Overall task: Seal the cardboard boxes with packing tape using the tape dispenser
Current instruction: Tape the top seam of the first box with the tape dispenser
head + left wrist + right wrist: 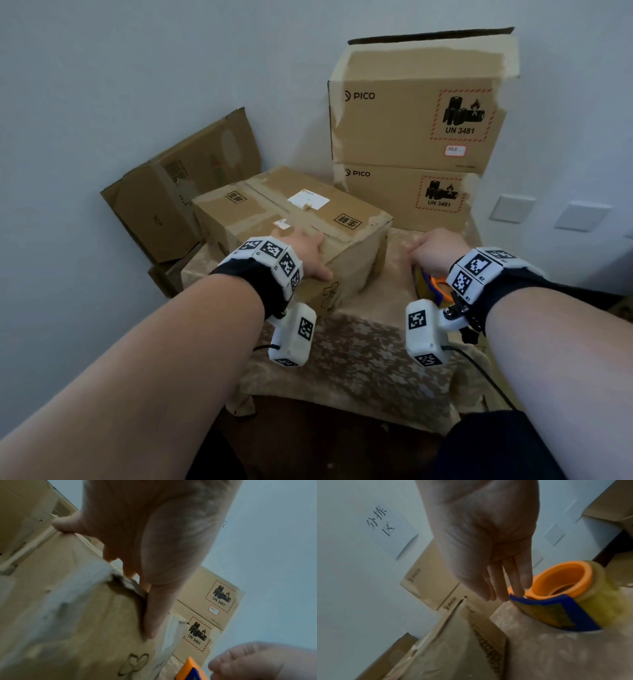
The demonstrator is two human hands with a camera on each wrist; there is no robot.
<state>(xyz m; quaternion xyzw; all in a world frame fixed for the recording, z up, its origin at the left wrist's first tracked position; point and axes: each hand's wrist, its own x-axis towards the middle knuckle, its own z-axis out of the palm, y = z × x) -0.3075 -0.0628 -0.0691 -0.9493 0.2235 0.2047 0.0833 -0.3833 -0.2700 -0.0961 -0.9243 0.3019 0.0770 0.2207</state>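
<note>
Left hand (305,251) presses flat on the cardboard box (291,219); right hand (435,248), fingers straight, merely touches the tape dispenser (565,596), which may skid away.

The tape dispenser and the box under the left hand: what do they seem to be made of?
Tape dispenser: likely smooth moulded plastic, orange hub and blue body, carrying a glossy yellowish translucent tape roll.
Box: matt brown cardboard, with a frayed top edge and shinier old tape strips.
</note>
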